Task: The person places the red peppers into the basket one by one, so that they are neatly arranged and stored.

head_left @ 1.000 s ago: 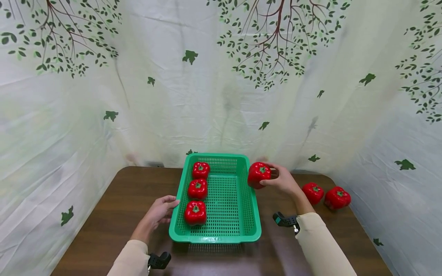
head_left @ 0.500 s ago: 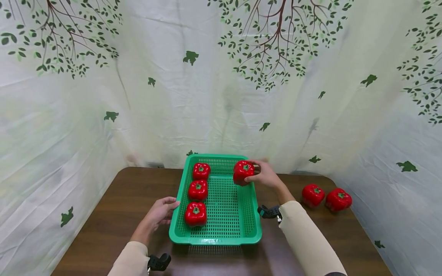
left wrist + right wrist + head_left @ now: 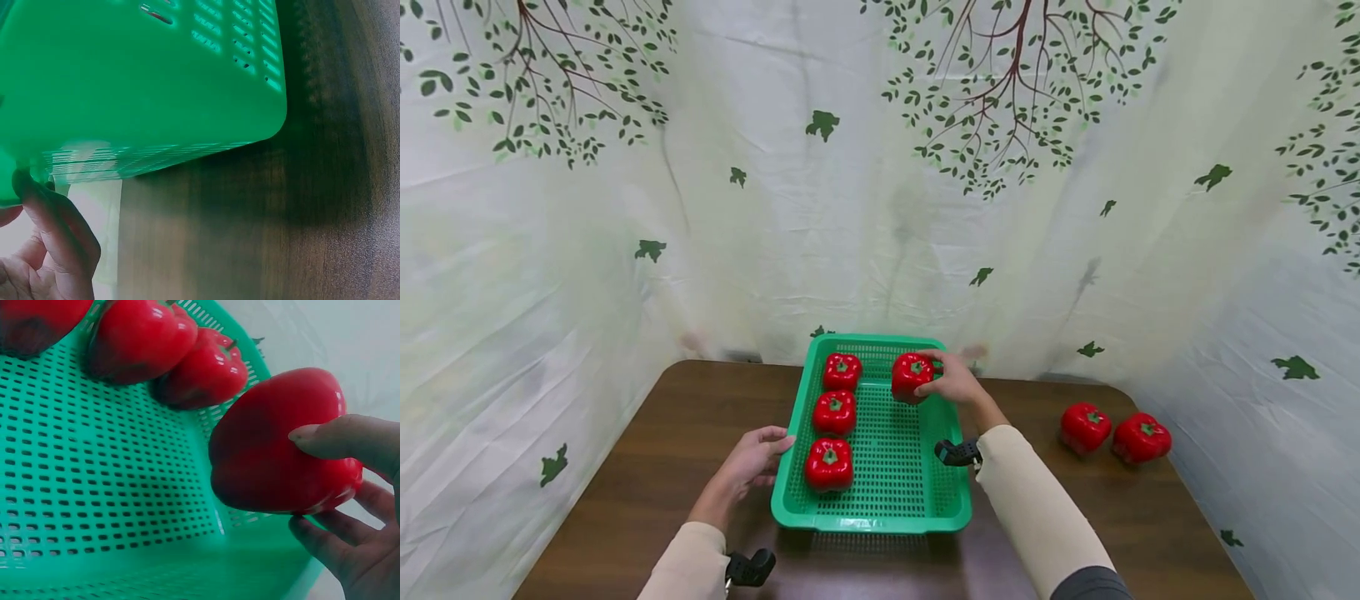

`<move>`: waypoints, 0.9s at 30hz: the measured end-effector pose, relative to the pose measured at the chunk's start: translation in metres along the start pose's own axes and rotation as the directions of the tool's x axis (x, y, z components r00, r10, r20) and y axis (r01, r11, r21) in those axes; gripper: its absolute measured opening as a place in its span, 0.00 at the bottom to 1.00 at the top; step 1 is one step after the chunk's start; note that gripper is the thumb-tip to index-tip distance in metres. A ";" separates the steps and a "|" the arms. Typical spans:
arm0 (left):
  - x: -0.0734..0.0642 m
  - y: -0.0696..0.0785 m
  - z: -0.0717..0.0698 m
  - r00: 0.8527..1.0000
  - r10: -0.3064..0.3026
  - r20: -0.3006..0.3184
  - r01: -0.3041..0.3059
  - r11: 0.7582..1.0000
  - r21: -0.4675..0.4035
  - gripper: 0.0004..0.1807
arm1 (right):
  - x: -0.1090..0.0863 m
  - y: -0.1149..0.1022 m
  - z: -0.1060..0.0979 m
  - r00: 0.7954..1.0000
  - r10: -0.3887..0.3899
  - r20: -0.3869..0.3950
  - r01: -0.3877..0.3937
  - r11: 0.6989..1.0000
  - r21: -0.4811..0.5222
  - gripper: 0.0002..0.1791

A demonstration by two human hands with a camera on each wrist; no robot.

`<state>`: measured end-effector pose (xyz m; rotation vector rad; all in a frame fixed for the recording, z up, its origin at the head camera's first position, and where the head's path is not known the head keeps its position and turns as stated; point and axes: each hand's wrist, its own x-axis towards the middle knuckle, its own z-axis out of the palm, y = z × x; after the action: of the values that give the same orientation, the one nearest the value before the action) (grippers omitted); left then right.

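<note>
My right hand point(image 3: 953, 379) grips a red bell pepper point(image 3: 912, 377) over the far right part of a green plastic basket point(image 3: 951, 500). In the right wrist view the thumb lies across this held pepper point(image 3: 275, 450), with the fingers beneath it. Three more red peppers stand in a row along the basket's left side: a near pepper point(image 3: 829, 465), a middle pepper point(image 3: 834, 412) and a far pepper point(image 3: 842, 372). My left hand point(image 3: 755, 460) pinches the basket's left rim, its fingers curled under the edge in the left wrist view.
Two red peppers, a left one point(image 3: 1085, 427) and a right one point(image 3: 1141, 438), sit side by side at the right of the brown wooden table point(image 3: 700, 417). Behind the table hangs a pale curtain point(image 3: 880, 250) printed with leaves and branches.
My right hand has carried the pepper leftward, from beyond the basket's right rim to above its inside. The left hand has kept its hold on the left rim.
</note>
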<state>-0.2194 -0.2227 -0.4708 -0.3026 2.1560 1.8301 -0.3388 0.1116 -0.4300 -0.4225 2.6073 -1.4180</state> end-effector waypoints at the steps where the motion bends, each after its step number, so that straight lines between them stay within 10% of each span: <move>1: 0.000 0.000 0.000 1.000 0.001 0.001 -0.001 1.000 0.000 0.21 | 0.001 0.001 0.001 1.000 0.011 -0.008 -0.011 1.000 0.003 0.35; 27: -0.002 0.001 0.000 1.000 0.013 -0.001 -0.013 1.000 0.022 0.22 | 0.037 0.008 0.043 0.993 0.104 -0.058 -0.108 0.992 -0.066 0.35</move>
<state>-0.2182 -0.2222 -0.4693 -0.2856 2.1821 1.8121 -0.3642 0.0693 -0.4598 -0.2525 2.6846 -1.3271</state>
